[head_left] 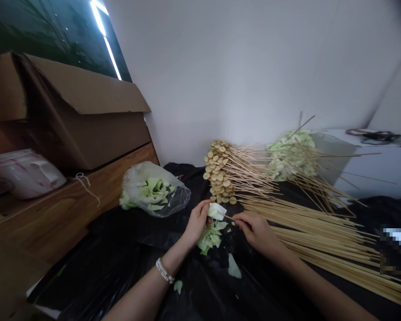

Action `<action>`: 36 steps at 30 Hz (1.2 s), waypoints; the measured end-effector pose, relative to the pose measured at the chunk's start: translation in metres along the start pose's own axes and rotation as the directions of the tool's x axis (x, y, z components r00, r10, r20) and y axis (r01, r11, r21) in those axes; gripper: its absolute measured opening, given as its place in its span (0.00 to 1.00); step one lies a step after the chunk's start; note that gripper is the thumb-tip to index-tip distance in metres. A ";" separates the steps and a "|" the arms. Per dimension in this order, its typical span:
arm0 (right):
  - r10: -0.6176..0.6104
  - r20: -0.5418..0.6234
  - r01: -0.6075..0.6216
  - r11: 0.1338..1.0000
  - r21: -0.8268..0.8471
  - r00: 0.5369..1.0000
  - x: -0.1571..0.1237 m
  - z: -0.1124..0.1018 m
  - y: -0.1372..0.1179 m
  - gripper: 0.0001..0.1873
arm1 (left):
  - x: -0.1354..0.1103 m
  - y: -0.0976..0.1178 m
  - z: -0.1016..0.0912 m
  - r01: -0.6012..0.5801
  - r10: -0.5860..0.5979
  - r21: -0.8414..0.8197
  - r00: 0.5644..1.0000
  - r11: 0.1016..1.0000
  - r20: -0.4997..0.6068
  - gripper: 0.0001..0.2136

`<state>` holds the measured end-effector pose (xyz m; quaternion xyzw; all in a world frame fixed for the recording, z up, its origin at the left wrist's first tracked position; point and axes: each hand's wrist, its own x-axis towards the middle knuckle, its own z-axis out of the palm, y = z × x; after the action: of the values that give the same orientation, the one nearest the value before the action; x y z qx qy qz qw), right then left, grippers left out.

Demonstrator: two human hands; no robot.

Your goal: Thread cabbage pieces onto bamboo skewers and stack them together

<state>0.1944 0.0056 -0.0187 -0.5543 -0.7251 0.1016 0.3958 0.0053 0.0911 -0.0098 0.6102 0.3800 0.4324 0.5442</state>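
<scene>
My left hand (198,221), with a beaded bracelet (165,271) on its wrist, grips a pale cabbage piece (217,211). From the right, my right hand (254,228) pinches a thin wooden skewer (229,217) whose far end meets that cabbage. Below my left hand lies a small pile of cut cabbage (210,238) on black plastic sheeting (200,290). A single loose cabbage leaf piece (234,266) rests nearer to me. Long bare skewers (321,236) spread out beside and beyond my right forearm.
Skewered round pale slices (218,171) are stacked against the wall, with skewered cabbage (292,156) to their right. A clear plastic bag (157,189) holds more cabbage. On a wooden surface at left stand a cardboard box (100,138) and a white plastic jug (23,174).
</scene>
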 end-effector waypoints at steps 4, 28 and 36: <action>-0.002 0.000 0.002 1.000 0.011 1.000 0.000 0.002 0.001 0.11 | -0.001 -0.003 0.002 0.036 -0.035 -0.047 0.999 0.998 0.033 0.23; -0.083 -0.044 0.081 0.995 -0.058 0.996 -0.003 0.005 0.002 0.12 | -0.006 0.012 0.005 0.196 -0.141 -0.414 0.977 0.889 0.158 0.14; -0.095 -0.067 0.090 0.993 -0.077 0.993 -0.004 0.008 -0.001 0.13 | -0.007 0.008 0.008 0.214 -0.162 -0.474 0.976 0.854 0.149 0.14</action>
<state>0.1889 0.0041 -0.0255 -0.5375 -0.7388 0.0367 0.4050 0.0104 0.0809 -0.0026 0.4347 0.2879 0.4268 0.7389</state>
